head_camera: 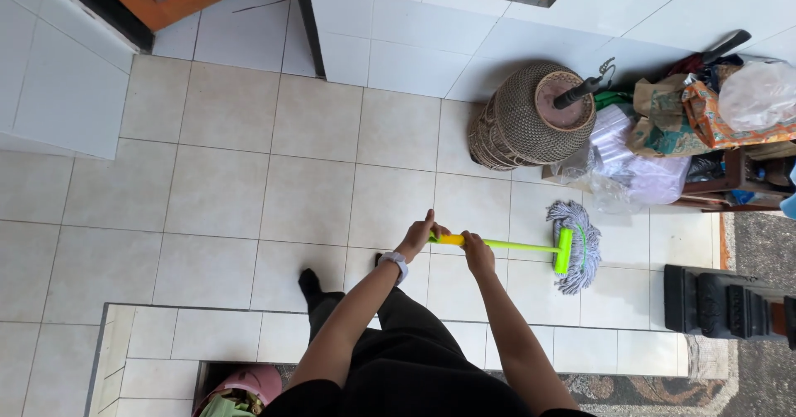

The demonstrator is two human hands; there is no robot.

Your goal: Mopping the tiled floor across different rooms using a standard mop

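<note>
I hold a mop with a bright yellow-green handle [514,245] in both hands, pointing right across the beige tiled floor [224,185]. My left hand [419,236] grips the near end of the handle, a watch on its wrist. My right hand [477,249] is closed around the handle just beside it. The grey string mop head [578,244] rests on the tiles to the right, below a pile of bags.
A stack of woven baskets [522,118] with a dark handle sticking out stands at the wall. Plastic and paper bags [663,135] crowd the right side. A dark carved stone piece [725,301] sits lower right. A tiled step edge [207,334] runs below.
</note>
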